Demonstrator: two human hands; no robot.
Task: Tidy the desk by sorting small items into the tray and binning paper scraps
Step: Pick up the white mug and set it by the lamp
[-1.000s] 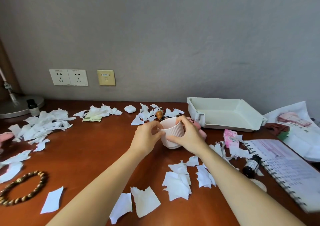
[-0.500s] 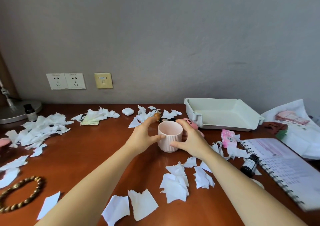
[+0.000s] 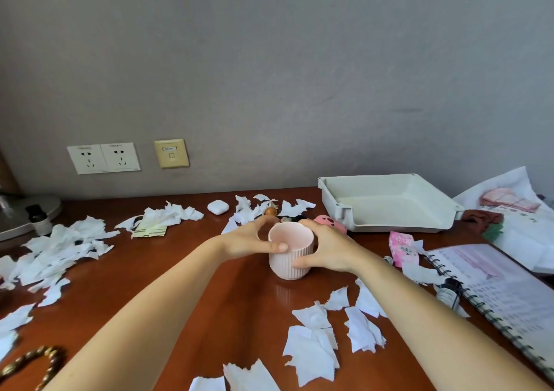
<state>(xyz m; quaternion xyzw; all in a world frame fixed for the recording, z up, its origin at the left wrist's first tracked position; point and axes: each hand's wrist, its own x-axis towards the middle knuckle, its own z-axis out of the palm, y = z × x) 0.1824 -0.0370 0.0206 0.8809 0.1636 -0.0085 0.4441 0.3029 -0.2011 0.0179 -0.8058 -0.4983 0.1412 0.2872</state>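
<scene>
A ribbed pink cup (image 3: 290, 258) stands upright in the middle of the brown desk (image 3: 168, 258). My left hand (image 3: 245, 239) wraps its left side, thumb on the front wall. My right hand (image 3: 328, 248) grips its right side. An empty pale grey tray (image 3: 386, 210) sits at the back right, against the wall. Torn white paper scraps lie in front of the cup (image 3: 317, 342), behind it (image 3: 263, 207) and in a heap at the left (image 3: 60, 249). A white earbud case (image 3: 218, 207) lies behind the cup to the left, a pink toy (image 3: 328, 221) behind my right hand.
A spiral notebook (image 3: 506, 297) lies at the right with a small dark bottle (image 3: 448, 293) beside it and a pink packet (image 3: 403, 246) nearby. A bead bracelet (image 3: 36, 363) is at the near left. A lamp base (image 3: 21, 219) and another bottle (image 3: 37, 218) stand far left.
The cup now sits a little nearer to me, and both hands have closed more fully around it. The view has tilted upward a little.
</scene>
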